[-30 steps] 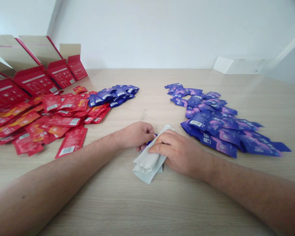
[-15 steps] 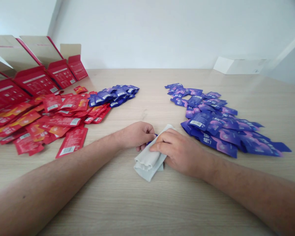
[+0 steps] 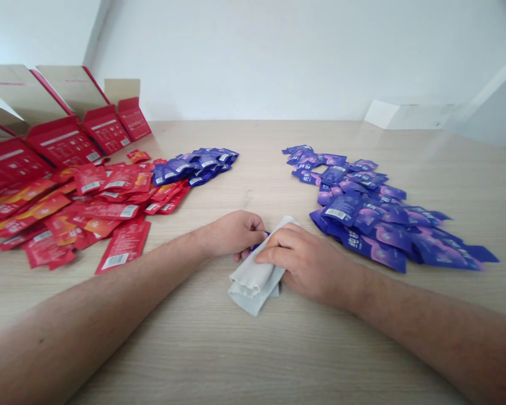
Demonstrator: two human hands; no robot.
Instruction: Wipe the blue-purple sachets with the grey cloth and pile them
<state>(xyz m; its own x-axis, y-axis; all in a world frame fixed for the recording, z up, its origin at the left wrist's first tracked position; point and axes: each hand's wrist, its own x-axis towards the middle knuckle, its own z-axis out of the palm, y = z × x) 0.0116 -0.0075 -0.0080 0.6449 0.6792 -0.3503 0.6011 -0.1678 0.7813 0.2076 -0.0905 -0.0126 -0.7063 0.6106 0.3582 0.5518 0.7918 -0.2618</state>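
My left hand (image 3: 238, 233) is closed in a pinch on a small blue-purple packet (image 3: 256, 246), which is mostly hidden by the fingers and the cloth. A folded white cloth (image 3: 253, 275) is gripped by my right hand (image 3: 307, 261), its thumb and fingers pressing it from above. The upper part of the cloth lies against the packet, and its loose lower folds hang toward me. Both hands are close together, low over the middle of the table.
Red and orange packets (image 3: 113, 211) lie heaped on the left, with blue packets (image 3: 198, 164) at their far end. Purple packets (image 3: 362, 216) spread across the right. Open red cartons (image 3: 63, 140) stand back left; a white box (image 3: 413, 115) sits back right on the wooden table (image 3: 219, 349).
The hands keep their holds and have barely moved. The cloth's lower folds have shifted very slightly, and the whole view has tilted up a little.
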